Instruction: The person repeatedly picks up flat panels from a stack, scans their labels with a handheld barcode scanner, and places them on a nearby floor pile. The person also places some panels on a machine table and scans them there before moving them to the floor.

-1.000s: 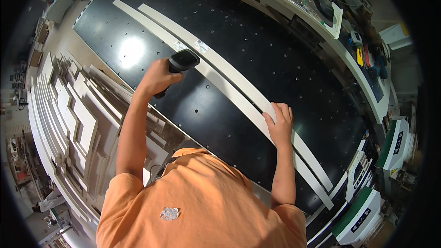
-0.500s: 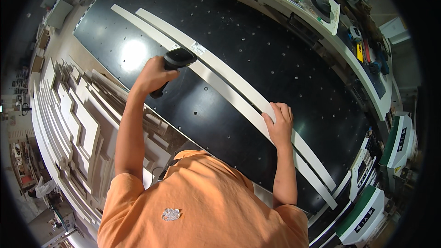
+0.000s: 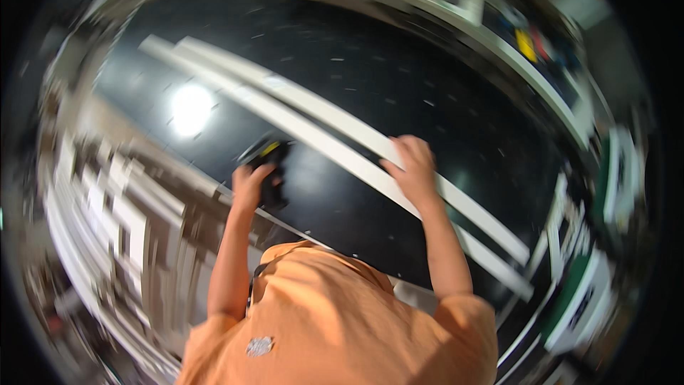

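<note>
Two long white strips lie side by side on the black table [image 3: 442, 71] with small holes, a narrow dark gap between them. My right hand [image 3: 415, 164] grips the far strip [image 3: 335, 115], its thumb at the near edge and its fingers curled over the far side. Left of both strips, my left hand [image 3: 251, 184] is closed on a black barcode scanner [image 3: 273, 157] with a yellow mark, close to the table's near edge. Motion blur hides the exact finger grip there. The near strip [image 3: 342, 157] lies with no hand around it.
Stacked pale boards [image 3: 135, 221] stand at the left, beside the table's near edge. White and green machine housings [image 3: 581, 306] are at the right. Beyond the table, a side ledge holds tools, one of them yellow [image 3: 526, 45].
My left hand has drawn the scanner back from the strips, toward me. My right hand stays at the far strip. The whole view has shifted and blurred.
</note>
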Tool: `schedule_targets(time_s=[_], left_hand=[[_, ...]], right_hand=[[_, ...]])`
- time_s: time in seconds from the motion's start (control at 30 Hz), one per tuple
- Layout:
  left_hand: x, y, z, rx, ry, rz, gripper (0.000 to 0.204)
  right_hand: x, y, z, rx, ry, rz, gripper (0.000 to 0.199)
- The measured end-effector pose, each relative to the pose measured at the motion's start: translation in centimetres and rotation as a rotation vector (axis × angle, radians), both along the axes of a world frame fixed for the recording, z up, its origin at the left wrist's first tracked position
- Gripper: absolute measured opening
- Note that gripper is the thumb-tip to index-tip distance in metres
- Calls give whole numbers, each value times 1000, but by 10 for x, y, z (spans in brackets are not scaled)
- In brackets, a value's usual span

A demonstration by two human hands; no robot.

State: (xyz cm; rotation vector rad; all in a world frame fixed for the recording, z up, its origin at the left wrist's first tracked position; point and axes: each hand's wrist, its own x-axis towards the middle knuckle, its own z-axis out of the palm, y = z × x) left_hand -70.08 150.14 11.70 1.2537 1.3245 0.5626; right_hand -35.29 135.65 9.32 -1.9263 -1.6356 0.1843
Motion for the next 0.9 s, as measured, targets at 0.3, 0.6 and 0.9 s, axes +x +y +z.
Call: schedule_targets(time_s=[0.3,0.6,0.9], left_hand=[[-60,37,-61,146,-108,145,37],[-70,79,-71,138,-49,127,42],[-62,70,-69,151,-98,111,40]], right_hand=[[-25,31,-13,99,-10,-116,32],[-27,34,-24,19,-45,-151,33],[-26,37,-24,-2,-36,-137,35]])
